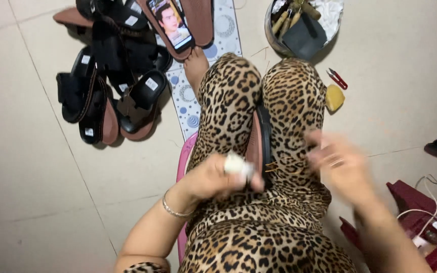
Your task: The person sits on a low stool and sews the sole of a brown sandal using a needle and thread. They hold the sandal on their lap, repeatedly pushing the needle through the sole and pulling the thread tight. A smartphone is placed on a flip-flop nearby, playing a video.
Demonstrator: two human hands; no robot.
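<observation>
A brown-soled black sandal [260, 141] stands on edge, clamped between my knees in leopard-print trousers. My left hand [218, 177] presses against its near end, with white tape or a thimble on a finger. My right hand [337, 162] is blurred just right of the sandal, fingers pinched; thin yellowish thread [285, 163] runs from the sandal toward it. Whether it holds a needle is too blurred to tell.
A pile of black sandals [112, 86] lies on the tiled floor at upper left. A phone [171, 23] rests on a sandal by a patterned mat [188, 106]. A round tin of tools [303, 23], red snips [338, 79] and a yellow block [334, 97] lie upper right; a dark red stool [413, 199] sits lower right.
</observation>
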